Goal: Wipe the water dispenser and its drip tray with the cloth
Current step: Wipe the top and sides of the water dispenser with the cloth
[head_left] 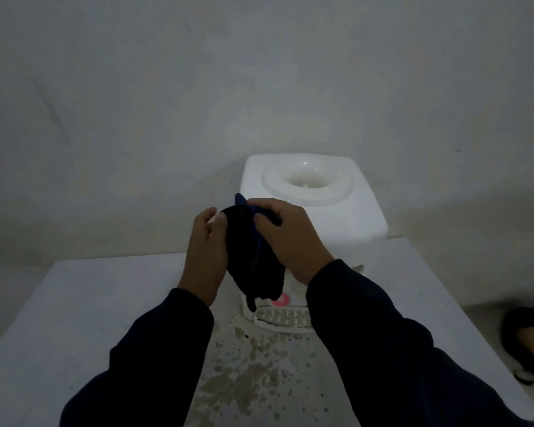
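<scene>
Our left grip [204, 257] and right grip [292, 241] pinch a dark blue cloth [255, 266] before the white plastic water dispenser [355, 220].

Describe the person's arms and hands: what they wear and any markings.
Both arms are in long, loose dark sleeves, navy or black in this dim light. The left sleeve and the right sleeve end at the wrists. The left hand and the right hand are bare: no gloves, and no ring or watch shows. The fabric shows no logo or marking.
</scene>
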